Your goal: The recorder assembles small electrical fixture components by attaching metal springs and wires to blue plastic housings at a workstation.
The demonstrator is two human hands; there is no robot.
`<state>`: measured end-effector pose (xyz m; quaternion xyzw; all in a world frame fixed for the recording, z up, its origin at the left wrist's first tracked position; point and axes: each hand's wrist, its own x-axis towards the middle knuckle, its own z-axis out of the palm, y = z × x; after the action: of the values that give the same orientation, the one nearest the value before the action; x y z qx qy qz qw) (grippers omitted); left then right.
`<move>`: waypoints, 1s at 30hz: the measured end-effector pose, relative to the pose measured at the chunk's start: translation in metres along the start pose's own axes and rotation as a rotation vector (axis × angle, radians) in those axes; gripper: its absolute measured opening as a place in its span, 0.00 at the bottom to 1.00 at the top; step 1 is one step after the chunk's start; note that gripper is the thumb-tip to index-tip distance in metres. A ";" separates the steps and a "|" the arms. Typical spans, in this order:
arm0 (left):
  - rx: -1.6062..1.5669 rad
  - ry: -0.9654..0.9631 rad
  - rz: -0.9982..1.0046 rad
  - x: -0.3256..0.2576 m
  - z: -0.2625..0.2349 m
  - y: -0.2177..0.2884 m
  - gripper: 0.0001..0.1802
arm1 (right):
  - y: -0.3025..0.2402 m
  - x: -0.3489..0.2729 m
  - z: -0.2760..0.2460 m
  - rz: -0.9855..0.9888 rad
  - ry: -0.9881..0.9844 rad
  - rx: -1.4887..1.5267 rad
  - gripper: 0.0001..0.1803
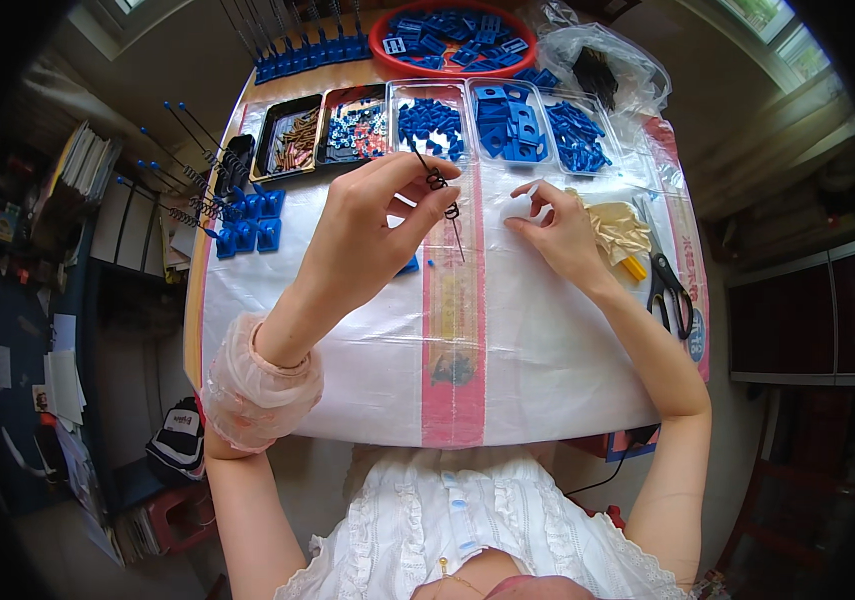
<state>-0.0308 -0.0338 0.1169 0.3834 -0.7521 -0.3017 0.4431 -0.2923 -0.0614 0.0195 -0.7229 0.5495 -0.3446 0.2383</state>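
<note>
Above the middle of the table, my left hand (378, 215) pinches a black coiled wire spring (437, 180) with thin straight ends, between thumb and fingertips. The wire slants down to the right. To its right, my right hand (560, 235) is closed, thumb and fingers curled around a small white rounded object (518, 208) whose kind I cannot make out. Partly hidden behind my left hand, a blue plastic piece (409, 266) lies on the white table cover (348, 380). A tiny blue bit (432, 263) sits beside it.
Behind my hands, black trays (288, 137) and clear trays (511, 122) hold small parts. A red basin (380, 45) of blue pieces stands farther back. Blue bases with springs (248, 220) stand left. At right lie scissors (670, 295), a yellow object (634, 268) and crumpled cloth (620, 228).
</note>
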 end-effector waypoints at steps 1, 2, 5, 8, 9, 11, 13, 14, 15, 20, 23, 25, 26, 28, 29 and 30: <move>-0.006 -0.001 -0.009 0.000 0.000 0.000 0.09 | -0.001 -0.001 -0.001 -0.025 0.009 0.000 0.18; -0.012 0.000 -0.018 0.000 0.000 0.000 0.09 | -0.002 -0.001 -0.002 -0.051 0.017 -0.001 0.18; -0.012 0.013 -0.032 -0.001 0.001 0.001 0.09 | -0.011 -0.004 -0.011 -0.007 -0.006 0.031 0.15; -0.021 0.017 -0.029 -0.004 -0.001 0.000 0.09 | -0.018 -0.009 -0.037 -0.035 0.030 -0.047 0.12; -0.020 0.016 -0.027 -0.004 -0.002 0.000 0.09 | -0.011 -0.009 -0.046 -0.114 0.091 -0.179 0.11; -0.018 0.013 -0.023 -0.004 -0.004 0.000 0.09 | 0.002 -0.009 -0.062 -0.273 0.213 -0.441 0.10; 0.002 0.012 -0.014 -0.005 -0.005 0.000 0.10 | 0.006 -0.013 -0.059 -0.210 0.181 -0.498 0.09; 0.014 0.013 -0.008 -0.005 -0.006 0.000 0.10 | 0.008 -0.014 -0.054 -0.221 0.177 -0.554 0.09; -0.002 0.018 -0.017 -0.006 -0.005 0.001 0.10 | 0.011 -0.016 -0.049 -0.231 0.172 -0.610 0.09; -0.035 0.025 -0.030 -0.008 -0.004 0.003 0.09 | 0.027 -0.017 -0.035 -0.263 0.227 -0.630 0.07; -0.022 0.033 -0.028 -0.010 -0.008 0.002 0.08 | 0.021 -0.020 -0.039 -0.277 0.270 -0.611 0.07; -0.014 0.038 -0.040 -0.011 -0.011 0.003 0.08 | 0.008 -0.027 -0.041 -0.289 0.266 -0.539 0.08; -0.010 0.041 -0.046 -0.012 -0.012 0.004 0.08 | -0.001 -0.034 -0.041 -0.300 0.245 -0.477 0.08; 0.026 0.036 -0.024 -0.012 -0.016 0.004 0.10 | -0.019 -0.047 -0.033 -0.319 0.190 -0.291 0.07; 0.039 0.031 -0.009 -0.012 -0.016 0.004 0.10 | -0.027 -0.053 -0.027 -0.296 0.127 -0.199 0.07; 0.032 0.034 -0.010 -0.012 -0.016 0.003 0.10 | -0.034 -0.058 -0.017 -0.186 0.068 -0.072 0.06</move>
<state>-0.0136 -0.0240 0.1209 0.3994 -0.7472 -0.2852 0.4481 -0.2933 0.0046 0.0417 -0.7667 0.4998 -0.3696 0.1605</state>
